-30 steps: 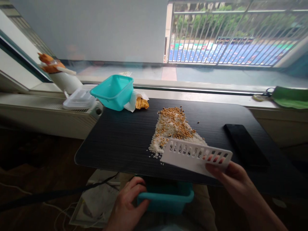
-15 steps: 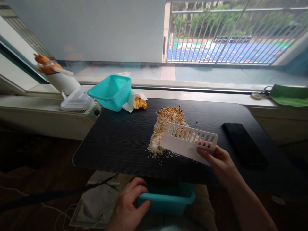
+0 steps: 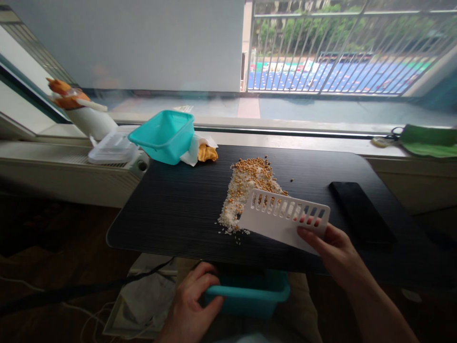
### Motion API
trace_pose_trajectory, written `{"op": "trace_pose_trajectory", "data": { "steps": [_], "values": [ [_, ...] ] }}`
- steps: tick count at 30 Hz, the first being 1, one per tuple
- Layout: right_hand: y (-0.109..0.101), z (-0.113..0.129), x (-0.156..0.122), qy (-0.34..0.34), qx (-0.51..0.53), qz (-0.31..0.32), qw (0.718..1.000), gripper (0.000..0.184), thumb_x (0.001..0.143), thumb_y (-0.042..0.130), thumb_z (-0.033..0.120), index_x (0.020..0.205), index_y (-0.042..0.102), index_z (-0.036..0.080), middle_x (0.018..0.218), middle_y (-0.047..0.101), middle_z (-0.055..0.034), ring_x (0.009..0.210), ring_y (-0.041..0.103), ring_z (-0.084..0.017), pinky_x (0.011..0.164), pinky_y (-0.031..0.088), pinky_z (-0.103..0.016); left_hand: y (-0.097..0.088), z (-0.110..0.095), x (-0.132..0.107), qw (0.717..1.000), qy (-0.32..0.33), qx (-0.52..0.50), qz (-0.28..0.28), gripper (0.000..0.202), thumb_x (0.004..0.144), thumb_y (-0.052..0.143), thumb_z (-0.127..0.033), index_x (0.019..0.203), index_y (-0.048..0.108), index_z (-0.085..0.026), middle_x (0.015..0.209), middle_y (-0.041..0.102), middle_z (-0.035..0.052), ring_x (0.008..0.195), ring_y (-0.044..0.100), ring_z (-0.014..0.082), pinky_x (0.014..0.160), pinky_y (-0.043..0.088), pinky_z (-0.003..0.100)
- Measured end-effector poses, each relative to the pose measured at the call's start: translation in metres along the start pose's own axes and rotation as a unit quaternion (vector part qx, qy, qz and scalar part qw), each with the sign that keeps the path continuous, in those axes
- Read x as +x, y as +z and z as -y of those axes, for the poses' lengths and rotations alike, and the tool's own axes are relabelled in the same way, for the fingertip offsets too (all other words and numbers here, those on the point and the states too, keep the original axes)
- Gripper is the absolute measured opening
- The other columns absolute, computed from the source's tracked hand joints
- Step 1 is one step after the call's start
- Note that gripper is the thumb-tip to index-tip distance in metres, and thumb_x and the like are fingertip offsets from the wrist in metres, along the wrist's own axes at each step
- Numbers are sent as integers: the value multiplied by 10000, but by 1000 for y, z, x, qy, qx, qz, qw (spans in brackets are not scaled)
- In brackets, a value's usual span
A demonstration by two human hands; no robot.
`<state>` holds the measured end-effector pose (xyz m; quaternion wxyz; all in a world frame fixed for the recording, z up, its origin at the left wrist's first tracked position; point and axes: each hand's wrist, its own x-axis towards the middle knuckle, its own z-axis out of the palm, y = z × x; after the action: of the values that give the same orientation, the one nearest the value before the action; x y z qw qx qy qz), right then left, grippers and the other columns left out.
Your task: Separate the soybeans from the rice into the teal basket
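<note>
My right hand [image 3: 335, 252] pinches the right end of a white slotted scraper [image 3: 274, 226], which stands tilted on the dark table. Behind and left of it spreads a pile of white rice [image 3: 230, 214] mixed with tan soybeans [image 3: 252, 166], the beans thickest at the far end. Part of the pile is hidden by the scraper and shows through its slots. Below the table's front edge, my left hand [image 3: 196, 300] grips the left rim of a teal plastic bin [image 3: 250, 297], held at lap height. The inside of this bin is dark, so its contents cannot be made out.
Another teal bin [image 3: 160, 143] leans at the table's back left, beside crumpled tissue and an orange-yellow piece [image 3: 207, 153]. A black phone [image 3: 360, 209] lies on the right of the table [image 3: 171, 205]. A clear lid [image 3: 114, 145] rests on the radiator; green cloth [image 3: 428, 140] lies on the sill.
My right hand has moved the scraper slightly right and toward me. Some rice near the front edge is now behind the scraper or shifted. My left hand stays on the bin rim.
</note>
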<state>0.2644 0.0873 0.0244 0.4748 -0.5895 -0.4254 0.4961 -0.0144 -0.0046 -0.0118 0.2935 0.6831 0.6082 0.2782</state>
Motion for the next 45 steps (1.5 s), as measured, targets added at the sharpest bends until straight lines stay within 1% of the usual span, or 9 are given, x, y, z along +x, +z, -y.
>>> {"op": "trace_pose_trajectory", "data": {
  "steps": [11,20,24,30,33,36,40,42,45],
  "values": [
    [2,2,-4,35,49,20,998,248,634,847,409,822,788,258,823,771,2,747,661,-182,696,512,-251,-2,-2,-1,1000,-1,-9,-9,114,715,628,-117,682,689,-207,865,690,41,793,705,201,685,550,242],
    [-2,-2,-4,39,15,66,997,240,662,831,398,845,797,245,853,780,-17,776,671,-199,720,517,-261,-1,6,-4,1000,-13,-13,-5,102,725,641,-114,694,686,-200,909,682,50,843,700,211,729,542,256],
    [2,-1,-6,40,9,87,995,247,665,825,398,852,797,240,871,778,-23,793,675,-204,738,521,-267,-1,8,-5,1000,-15,-17,-7,102,714,653,-109,696,684,-204,926,684,46,872,694,214,743,533,253],
    [-1,5,-16,54,-17,121,991,257,643,823,442,788,802,231,769,769,-18,713,661,-190,666,525,-241,-2,6,-4,999,-3,-35,4,107,744,617,-107,710,659,-199,865,663,34,811,678,187,706,524,238],
    [-3,7,-18,33,0,60,998,245,619,843,435,790,803,264,817,780,0,787,677,-193,735,528,-230,-2,5,-2,1000,0,-23,0,109,739,620,-114,690,666,-199,852,664,36,789,681,189,694,527,242],
    [8,2,-25,16,36,0,999,240,610,851,433,799,802,292,866,783,22,868,687,-194,820,519,-225,-1,5,-2,1000,2,-14,-12,108,721,633,-115,686,684,-203,861,677,37,795,692,195,702,534,242],
    [25,-14,-39,49,66,3,997,250,646,826,439,825,804,267,864,792,-13,847,711,-229,792,560,-282,0,6,-3,1000,-2,-11,-12,114,707,636,-114,676,690,-209,887,690,36,815,701,197,705,539,231],
    [24,-24,-40,50,70,-38,996,260,638,830,435,828,801,260,893,793,-21,887,712,-250,839,555,-321,0,6,-4,1000,-3,-6,-16,125,697,627,-102,684,690,-209,892,693,35,825,702,198,705,537,230],
    [14,-32,-32,55,74,-119,989,303,600,850,438,846,797,268,921,792,-17,929,708,-267,942,508,-393,0,5,-3,1000,-4,-2,-7,131,708,610,-100,691,682,-208,874,685,29,806,698,190,695,532,229]
  ]
}}
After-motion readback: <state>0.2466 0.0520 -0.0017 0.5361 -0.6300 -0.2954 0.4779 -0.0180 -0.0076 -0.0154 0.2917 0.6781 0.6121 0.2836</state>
